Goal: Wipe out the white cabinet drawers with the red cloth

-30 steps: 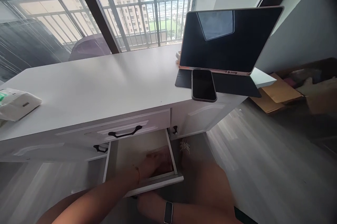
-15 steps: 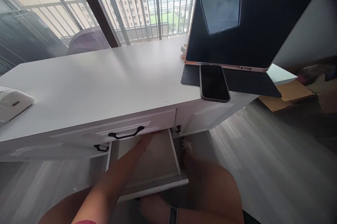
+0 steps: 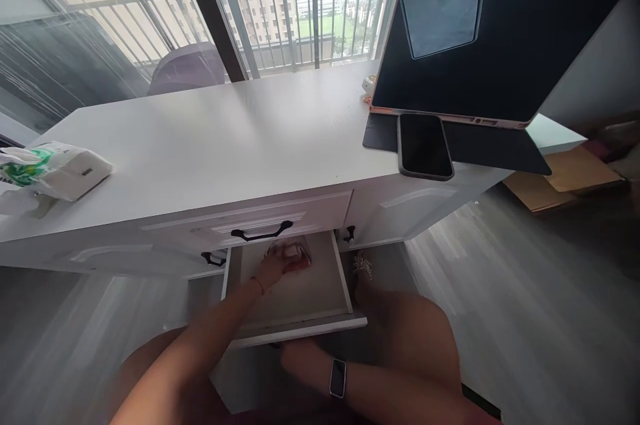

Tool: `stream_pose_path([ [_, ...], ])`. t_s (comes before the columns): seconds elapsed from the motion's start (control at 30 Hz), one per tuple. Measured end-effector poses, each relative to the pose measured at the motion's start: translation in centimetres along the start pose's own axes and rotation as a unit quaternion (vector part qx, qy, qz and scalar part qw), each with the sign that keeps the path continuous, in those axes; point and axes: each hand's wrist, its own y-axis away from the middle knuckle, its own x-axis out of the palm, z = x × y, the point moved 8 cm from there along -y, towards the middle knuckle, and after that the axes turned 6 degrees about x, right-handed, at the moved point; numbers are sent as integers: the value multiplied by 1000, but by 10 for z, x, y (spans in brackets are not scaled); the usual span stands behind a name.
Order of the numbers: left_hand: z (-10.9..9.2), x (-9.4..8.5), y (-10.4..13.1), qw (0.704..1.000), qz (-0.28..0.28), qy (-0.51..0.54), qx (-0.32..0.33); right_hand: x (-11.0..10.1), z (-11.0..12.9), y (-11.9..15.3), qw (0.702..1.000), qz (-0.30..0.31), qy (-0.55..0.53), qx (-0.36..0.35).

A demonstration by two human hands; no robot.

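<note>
Gripping a small, flat, pinkish object (image 3: 301,252), the left hand (image 3: 278,264) is inside a white rectangular drawer (image 3: 316,293); the right hand (image 3: 299,357) sits below its front, grip hidden.

bright window (image 3: 213,8), grey floor (image 3: 500,292)

Daylight comes through the window (image 3: 340,18), palest near its top, and lays a soft sheen on the white surface (image 3: 200,152). The dark screen (image 3: 515,58) mirrors a bright patch, its upper right corner stretched by the wide lens. Below, the drawer (image 3: 310,295) lies in dim shade, detail around the left hand (image 3: 276,264) slightly soft.
</note>
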Motion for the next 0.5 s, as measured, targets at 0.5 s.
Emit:
stream_pose_path([
  [0.5, -2, 36, 55, 996, 49, 76, 24, -4, -6, -1, 999, -33, 18, 31],
])
